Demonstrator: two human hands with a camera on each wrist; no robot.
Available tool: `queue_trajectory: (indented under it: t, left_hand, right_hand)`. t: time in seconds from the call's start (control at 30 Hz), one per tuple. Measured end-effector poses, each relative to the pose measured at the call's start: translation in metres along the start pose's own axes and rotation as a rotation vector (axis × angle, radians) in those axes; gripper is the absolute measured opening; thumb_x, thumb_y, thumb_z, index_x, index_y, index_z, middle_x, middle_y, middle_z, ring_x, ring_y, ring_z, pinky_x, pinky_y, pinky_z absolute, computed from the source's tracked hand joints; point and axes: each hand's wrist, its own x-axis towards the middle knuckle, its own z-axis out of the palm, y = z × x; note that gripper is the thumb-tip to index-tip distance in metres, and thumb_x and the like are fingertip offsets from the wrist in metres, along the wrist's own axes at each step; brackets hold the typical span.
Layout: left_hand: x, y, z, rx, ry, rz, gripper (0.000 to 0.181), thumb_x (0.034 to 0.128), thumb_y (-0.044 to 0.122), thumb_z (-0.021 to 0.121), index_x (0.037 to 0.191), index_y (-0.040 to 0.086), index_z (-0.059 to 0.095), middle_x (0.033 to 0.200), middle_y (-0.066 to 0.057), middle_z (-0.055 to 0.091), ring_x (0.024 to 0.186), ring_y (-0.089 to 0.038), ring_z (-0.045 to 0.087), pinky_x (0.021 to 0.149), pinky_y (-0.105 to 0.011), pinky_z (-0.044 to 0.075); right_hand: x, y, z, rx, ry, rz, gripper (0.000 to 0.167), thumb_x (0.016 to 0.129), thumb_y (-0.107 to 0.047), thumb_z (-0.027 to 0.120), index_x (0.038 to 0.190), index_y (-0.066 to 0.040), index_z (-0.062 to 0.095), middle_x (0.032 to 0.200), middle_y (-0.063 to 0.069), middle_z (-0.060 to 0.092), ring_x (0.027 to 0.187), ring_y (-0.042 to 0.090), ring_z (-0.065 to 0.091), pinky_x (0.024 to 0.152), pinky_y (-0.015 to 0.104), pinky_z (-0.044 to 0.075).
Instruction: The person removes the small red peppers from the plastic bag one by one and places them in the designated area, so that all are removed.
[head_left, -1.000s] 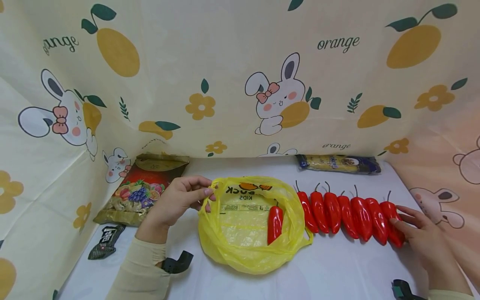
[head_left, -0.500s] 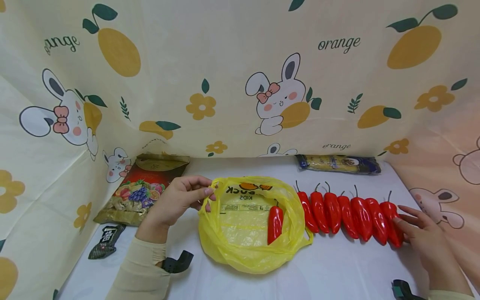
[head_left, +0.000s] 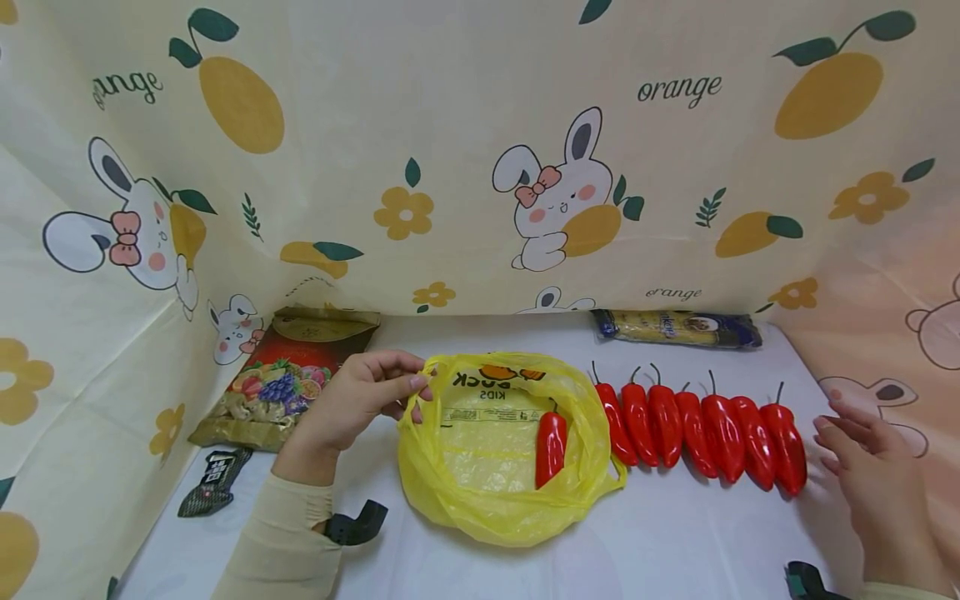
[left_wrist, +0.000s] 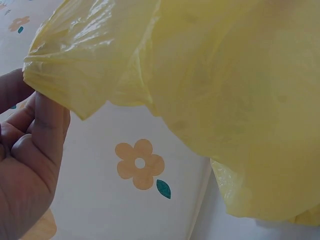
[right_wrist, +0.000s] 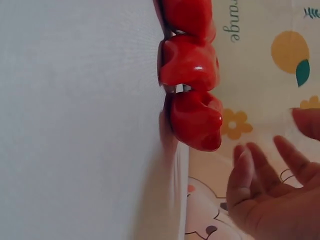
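Observation:
My left hand [head_left: 360, 396] pinches the left rim of a yellow plastic bag [head_left: 502, 521], which stands with its mouth wide. The left wrist view shows the thin film [left_wrist: 95, 65] gathered between thumb and fingers. Inside the bag lies one red chili pepper [head_left: 551, 450] with a dark stem. Several more glossy red peppers [head_left: 726, 437] lie in a row right of the bag, stems pointing away. My right hand [head_left: 873, 475] hovers just right of the row's end pepper [head_left: 784, 450], apart from it, fingers relaxed and holding nothing. In the right wrist view a gap separates the hand [right_wrist: 270, 195] from the end pepper [right_wrist: 196, 120].
A red and gold packet with fruit pictures [head_left: 285, 375] leans at the back left, partly behind my left hand. Below it is a small black packet [head_left: 213, 482]. A long pasta-like packet [head_left: 678, 327] lies against the back of the white table [head_left: 675, 542]. Patterned cloth walls surround it.
My right hand has let go of the end pepper and drawn back to the right. That pepper sits about where it was. My left hand and the bag have stayed put.

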Motion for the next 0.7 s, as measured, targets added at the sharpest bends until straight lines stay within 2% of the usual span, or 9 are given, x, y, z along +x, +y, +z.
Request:
queue_trajectory:
  t: [0.07,0.27,0.37,0.5,0.6,0.7]
  left_hand:
    - [0.0,0.0,0.0,0.0,0.001,0.0,0.021,0.1079,-0.003,0.062,0.123,-0.018,0.064,0.099,-0.019,0.076,0.072,-0.019,0.075,0.068,-0.028,0.057]
    - [0.0,0.001,0.0,0.007,0.001,-0.003,0.02,0.1078,-0.003,0.063,0.122,-0.017,0.065,0.099,-0.019,0.076,0.072,-0.019,0.075,0.068,-0.028,0.058]
    - [0.001,0.0,0.0,0.007,0.001,-0.01,0.02,0.1076,-0.003,0.063,0.122,-0.016,0.066,0.099,-0.018,0.076,0.072,-0.019,0.075,0.068,-0.027,0.058]
    - [0.001,0.0,0.0,0.003,0.002,-0.012,0.02,0.1073,-0.003,0.063,0.123,-0.015,0.066,0.099,-0.018,0.077,0.072,-0.019,0.075,0.067,-0.027,0.058]
    - [0.001,0.0,0.0,0.001,0.001,-0.012,0.02,0.1073,-0.003,0.063,0.123,-0.015,0.066,0.099,-0.019,0.076,0.072,-0.019,0.075,0.067,-0.027,0.058]
    - [0.001,0.0,0.0,0.002,0.001,-0.012,0.02,0.1073,-0.003,0.063,0.123,-0.015,0.066,0.099,-0.02,0.076,0.072,-0.02,0.075,0.067,-0.027,0.058]
  right_hand:
    - [-0.003,-0.004,0.002,0.028,0.01,0.005,0.062,0.113,-0.038,0.057,0.172,-0.035,0.036,0.171,0.006,0.04,0.093,-0.012,0.054,0.066,0.009,0.05]
    - [-0.017,-0.014,0.013,0.09,-0.007,-0.085,0.062,0.111,-0.032,0.064,0.169,-0.031,0.042,0.17,0.007,0.041,0.097,-0.008,0.059,0.072,0.009,0.051]
    - [-0.025,-0.02,0.018,0.138,-0.087,-0.197,0.06,0.111,-0.03,0.066,0.167,-0.029,0.045,0.16,0.005,0.049,0.101,-0.006,0.063,0.075,0.012,0.054]
    - [-0.036,-0.029,0.025,0.312,-0.255,-0.358,0.052,0.112,-0.018,0.064,0.162,-0.024,0.051,0.139,-0.008,0.06,0.107,-0.001,0.069,0.079,0.017,0.056]
    - [-0.046,-0.036,0.036,0.384,-0.337,-0.412,0.049,0.113,-0.013,0.061,0.16,-0.023,0.053,0.137,-0.012,0.064,0.109,0.002,0.069,0.081,0.018,0.057]
    - [-0.057,-0.042,0.048,0.359,-0.385,-0.446,0.046,0.114,-0.014,0.057,0.159,-0.023,0.053,0.139,-0.011,0.065,0.111,0.004,0.07,0.084,0.019,0.057]
